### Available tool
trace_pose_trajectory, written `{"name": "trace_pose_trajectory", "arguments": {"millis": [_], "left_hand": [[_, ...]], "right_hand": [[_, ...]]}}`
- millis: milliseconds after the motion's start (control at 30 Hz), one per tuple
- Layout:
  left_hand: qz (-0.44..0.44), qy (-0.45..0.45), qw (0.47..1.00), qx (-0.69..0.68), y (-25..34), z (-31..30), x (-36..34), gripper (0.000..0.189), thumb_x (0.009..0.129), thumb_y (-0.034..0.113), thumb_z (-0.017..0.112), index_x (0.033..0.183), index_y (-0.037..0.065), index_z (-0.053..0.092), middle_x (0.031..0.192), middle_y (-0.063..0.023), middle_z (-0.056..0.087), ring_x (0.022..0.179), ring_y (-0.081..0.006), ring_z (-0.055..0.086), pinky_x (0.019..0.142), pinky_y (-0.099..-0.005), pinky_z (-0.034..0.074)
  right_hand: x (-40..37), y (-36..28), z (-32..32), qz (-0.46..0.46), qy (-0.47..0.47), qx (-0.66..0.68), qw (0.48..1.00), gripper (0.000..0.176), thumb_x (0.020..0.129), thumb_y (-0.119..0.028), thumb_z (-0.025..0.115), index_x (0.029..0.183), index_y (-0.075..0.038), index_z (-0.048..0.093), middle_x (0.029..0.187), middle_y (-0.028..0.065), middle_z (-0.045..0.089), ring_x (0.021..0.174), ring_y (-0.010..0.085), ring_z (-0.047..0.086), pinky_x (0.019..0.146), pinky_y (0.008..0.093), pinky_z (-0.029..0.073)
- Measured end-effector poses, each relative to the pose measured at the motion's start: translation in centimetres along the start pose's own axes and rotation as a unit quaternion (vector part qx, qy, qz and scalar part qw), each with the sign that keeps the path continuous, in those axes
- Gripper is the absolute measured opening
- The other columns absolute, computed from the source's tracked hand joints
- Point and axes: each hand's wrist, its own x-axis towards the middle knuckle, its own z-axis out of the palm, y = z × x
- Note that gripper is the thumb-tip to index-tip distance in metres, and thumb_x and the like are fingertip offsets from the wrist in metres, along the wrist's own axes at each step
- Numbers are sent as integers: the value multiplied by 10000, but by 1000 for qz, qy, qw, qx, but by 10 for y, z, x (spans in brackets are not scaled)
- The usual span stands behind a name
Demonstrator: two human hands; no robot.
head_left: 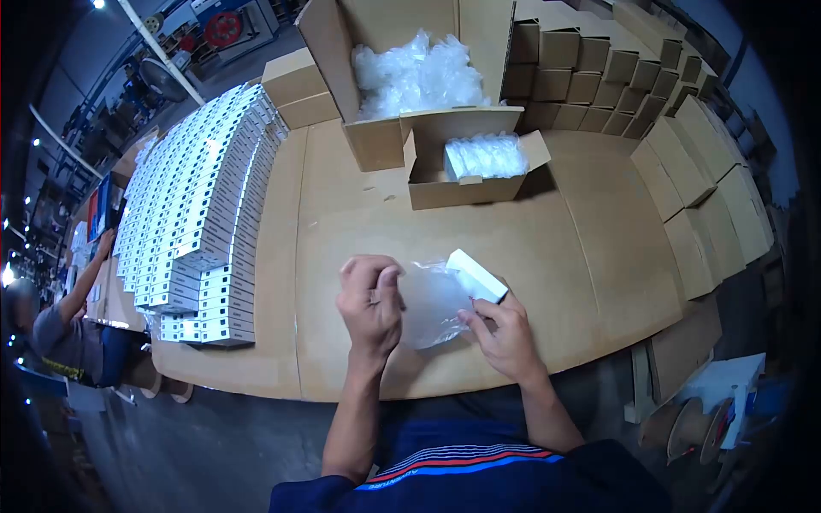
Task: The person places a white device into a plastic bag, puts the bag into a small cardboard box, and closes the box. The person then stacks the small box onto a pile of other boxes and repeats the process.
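My right hand (pixel 505 340) grips a slim white box (pixel 475 275) together with a clear plastic bag (pixel 434 303). The box slants across the bag's upper right, its lower end against my fingers. My left hand (pixel 371 308) is closed, thumb up and fingers curled, right at the bag's left edge; what it pinches, if anything, I cannot tell. Beyond my hands stands an open cardboard carton (pixel 453 196), with bagged items (pixel 486 157) in a row inside.
Stacked white boxes (pixel 201 205) fill the table's (pixel 342 248) left side. Behind the carton, a larger box (pixel 372 147) holds crumpled clear plastic bags (pixel 419 75). Brown cartons (pixel 590 73) are piled at the back right, more (pixel 701 205) along the right. Another person (pixel 64 329) stands at far left.
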Motion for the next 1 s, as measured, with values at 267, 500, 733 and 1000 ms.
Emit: {"name": "trace_pose_trajectory", "arguments": {"millis": [267, 500, 733, 1000], "left_hand": [[-270, -61, 876, -395, 0, 10, -52, 935, 750, 29, 908, 1495, 9, 344, 1387, -174, 528, 1308, -264, 546, 1098, -411, 484], [-255, -86, 932, -242, 8, 14, -58, 600, 780, -15, 876, 1264, -1, 521, 1093, -109, 684, 1012, -181, 692, 870, -313, 573], [-237, -115, 948, -176, 8, 12, -70, 574, 768, -4, 892, 1220, 17, 540, 978, -89, 695, 923, -154, 700, 789, -293, 582], [-216, -116, 959, -142, 11, 15, -76, 569, 762, 30, 907, 1204, 13, 549, 975, -92, 695, 925, -163, 708, 777, -296, 588]], "right_hand": [[-5, 13, 1, 80, 22, -17, 996, 237, 921, -176, 777, 917, 52, 713, 1024, 241, 663, 918, 369, 671, 813, 411, 532], [-11, 28, -7, -3, -15, 66, 998, 236, 963, -154, 709, 1112, 29, 707, 1132, 180, 697, 1094, 283, 666, 952, 372, 512], [34, 3, -44, -52, 153, 222, 962, 547, 975, 13, 649, 1449, -2, 377, 1227, 146, 580, 1129, 176, 596, 982, 313, 490], [60, -20, -26, -82, 132, 323, 934, 386, 950, 27, 716, 1200, -42, 430, 1075, 61, 541, 966, 105, 578, 873, 254, 515]]}}
